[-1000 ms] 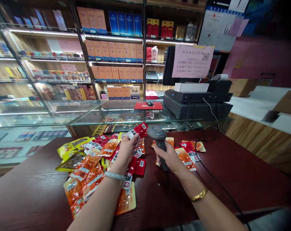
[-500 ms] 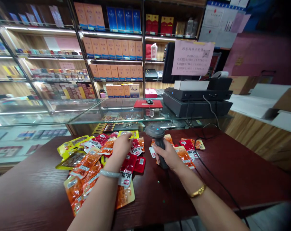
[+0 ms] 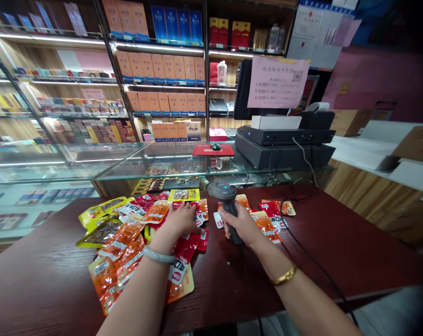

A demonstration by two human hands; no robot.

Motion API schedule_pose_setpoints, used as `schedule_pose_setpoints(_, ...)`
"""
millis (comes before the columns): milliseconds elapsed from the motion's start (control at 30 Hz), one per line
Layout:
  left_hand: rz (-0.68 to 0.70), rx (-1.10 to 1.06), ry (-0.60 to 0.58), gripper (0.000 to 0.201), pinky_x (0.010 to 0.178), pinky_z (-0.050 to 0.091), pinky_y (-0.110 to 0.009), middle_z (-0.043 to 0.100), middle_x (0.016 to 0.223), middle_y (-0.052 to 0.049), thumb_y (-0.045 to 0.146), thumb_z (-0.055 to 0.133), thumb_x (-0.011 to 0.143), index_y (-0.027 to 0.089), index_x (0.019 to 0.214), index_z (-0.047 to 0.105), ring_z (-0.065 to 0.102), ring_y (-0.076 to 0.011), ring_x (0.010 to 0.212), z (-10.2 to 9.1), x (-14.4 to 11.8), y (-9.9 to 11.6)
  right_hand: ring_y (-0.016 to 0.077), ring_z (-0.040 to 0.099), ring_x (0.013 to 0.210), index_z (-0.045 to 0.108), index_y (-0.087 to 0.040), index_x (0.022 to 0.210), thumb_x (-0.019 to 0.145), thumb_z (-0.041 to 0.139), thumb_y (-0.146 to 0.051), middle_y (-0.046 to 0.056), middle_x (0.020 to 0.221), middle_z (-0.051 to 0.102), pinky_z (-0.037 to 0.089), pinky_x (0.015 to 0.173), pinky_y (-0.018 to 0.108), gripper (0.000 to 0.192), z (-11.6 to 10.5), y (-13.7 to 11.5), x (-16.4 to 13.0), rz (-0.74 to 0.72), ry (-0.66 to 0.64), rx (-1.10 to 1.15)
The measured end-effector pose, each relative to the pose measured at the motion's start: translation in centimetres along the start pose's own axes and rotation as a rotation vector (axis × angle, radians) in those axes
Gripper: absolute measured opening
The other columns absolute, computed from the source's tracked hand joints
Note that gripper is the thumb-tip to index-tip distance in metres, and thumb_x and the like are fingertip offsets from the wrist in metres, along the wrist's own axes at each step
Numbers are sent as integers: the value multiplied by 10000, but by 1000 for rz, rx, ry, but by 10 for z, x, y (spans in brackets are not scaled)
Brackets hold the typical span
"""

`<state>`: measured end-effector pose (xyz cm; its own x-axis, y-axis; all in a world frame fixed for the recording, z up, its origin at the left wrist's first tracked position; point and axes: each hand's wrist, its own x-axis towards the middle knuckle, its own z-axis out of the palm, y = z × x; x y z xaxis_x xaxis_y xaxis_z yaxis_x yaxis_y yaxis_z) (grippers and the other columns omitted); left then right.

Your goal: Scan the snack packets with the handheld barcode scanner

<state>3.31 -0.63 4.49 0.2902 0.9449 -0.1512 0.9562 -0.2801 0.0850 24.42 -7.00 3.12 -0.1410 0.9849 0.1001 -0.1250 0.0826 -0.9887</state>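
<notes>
My right hand (image 3: pixel 240 221) is wrapped round the grip of a dark grey barcode scanner (image 3: pixel 222 191), held upright with a small blue light on its head. My left hand (image 3: pixel 179 220) lies over a pile of snack packets, fingers stretched forward and thumb apart, touching red packets (image 3: pixel 186 248). Orange snack packets (image 3: pixel 129 232) and yellow snack packets (image 3: pixel 101 210) lie heaped to its left. A yellow packet (image 3: pixel 184 194) is just beyond its fingertips. Right of the scanner lies a smaller group of orange packets (image 3: pixel 264 225) and red packets (image 3: pixel 272 208).
A black cable (image 3: pixel 311 254) runs across the dark red table (image 3: pixel 337 233). Behind stands a glass counter (image 3: pixel 155 170) with a mouse (image 3: pixel 215 146) on a red mat (image 3: pixel 200 150). A cash drawer (image 3: pixel 285 154) and a monitor (image 3: pixel 242 88) are at the back right.
My left hand has moved slightly down and back from the yellow packet, its fingers now spread over the red packets. My right hand still holds the scanner. The view has shifted slightly.
</notes>
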Motion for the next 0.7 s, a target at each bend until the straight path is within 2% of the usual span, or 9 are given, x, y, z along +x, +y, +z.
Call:
schedule_pose_setpoints(67,9,1,-11,581,1081,473,-527,701,1388,-250,472,758,808,179,1309,733,653,-424,1303,-4,-2,3,119,475,361,553,-197,1136,804,762,-561,-107,469,559,429,396,226,535,0,-1,0,-1,4,3)
schedule_pose_setpoints(167,10,-42,56,362,888,538,-408,798,1144,-212,431,628,899,190,1104,805,754,-365,1056,-11,-4,4,117,474,364,545,-199,1130,804,758,-551,-109,469,558,429,394,223,525,0,-2,0,2,4,-2)
schedule_pose_setpoints(333,-22,-140,166,431,809,513,-362,806,1020,-168,426,419,997,215,959,794,747,-310,938,-27,-12,-10,118,487,374,529,-218,1068,827,738,-531,-110,478,556,436,403,223,446,-1,-2,1,-22,-9,-21)
schedule_pose_setpoints(400,-63,-232,255,463,783,501,-347,798,975,-151,482,400,997,214,925,771,733,-299,914,-33,-13,-21,119,493,379,525,-222,1046,833,735,-522,-108,483,557,442,411,224,423,-1,-1,1,-33,-11,-30)
schedule_pose_setpoints(567,-186,-715,583,490,642,457,-304,672,700,-54,632,398,940,224,780,617,639,-230,690,-31,-1,-42,120,494,379,518,-230,1018,821,753,-531,-104,483,559,447,411,225,429,-1,-2,0,-13,-2,-23)
schedule_pose_setpoints(633,-217,-944,625,467,580,432,-282,607,632,-8,658,426,919,232,816,585,617,-207,615,-23,8,-43,122,491,377,525,-226,1037,816,756,-542,-101,477,561,440,410,224,449,0,-3,-1,-7,-6,-11)
schedule_pose_setpoints(700,-239,-1112,601,453,532,406,-263,552,587,29,674,466,907,237,863,573,617,-194,551,-14,15,-40,124,485,375,534,-216,1080,814,755,-546,-100,470,562,434,410,224,478,0,-4,-2,-9,-10,0)
